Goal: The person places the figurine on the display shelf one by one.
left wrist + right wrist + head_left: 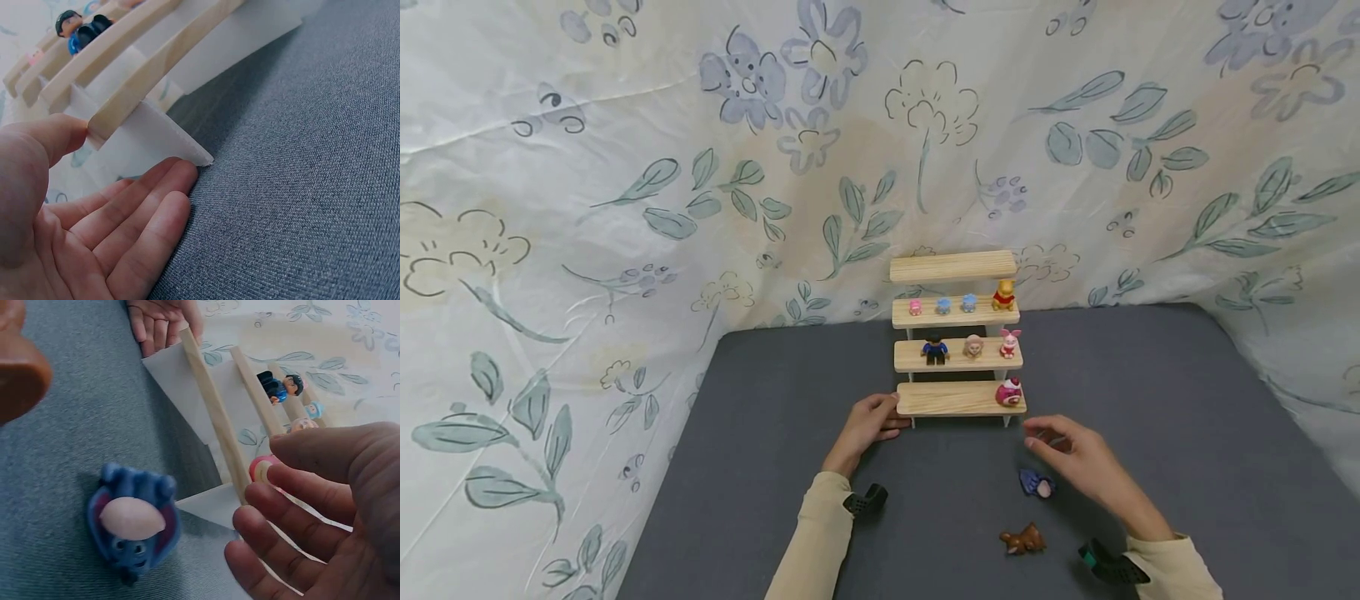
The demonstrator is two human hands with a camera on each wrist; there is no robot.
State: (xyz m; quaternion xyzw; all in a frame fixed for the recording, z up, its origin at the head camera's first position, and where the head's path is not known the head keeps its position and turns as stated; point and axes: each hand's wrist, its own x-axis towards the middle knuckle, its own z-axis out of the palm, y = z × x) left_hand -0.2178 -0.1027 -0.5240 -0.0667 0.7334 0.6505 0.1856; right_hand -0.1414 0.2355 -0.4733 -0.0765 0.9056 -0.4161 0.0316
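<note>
A four-tier wooden display shelf (955, 400) with white supports stands on the dark cloth. At its left end is my left hand (867, 427), thumb touching the end of the lowest plank (119, 112) and loosely extended fingers beside the white support (159, 140). My right hand (1071, 454) hovers off the shelf's lower right corner, fingers loosely bent and holding nothing. A dark pink figurine (1009, 392) sits on the right of the lowest tier. Below the right hand, a blue donkey figurine (132, 519) lies on the cloth. Nearer me is a brown animal figurine (1022, 540).
On the second tier stand a dark-haired toy figure (935, 350), a lion-like figurine (973, 347) and a pink piglet figurine (1008, 343). Above them are a yellow bear figurine (1003, 296) and several tiny figures. Behind the shelf hangs a floral curtain (820, 233).
</note>
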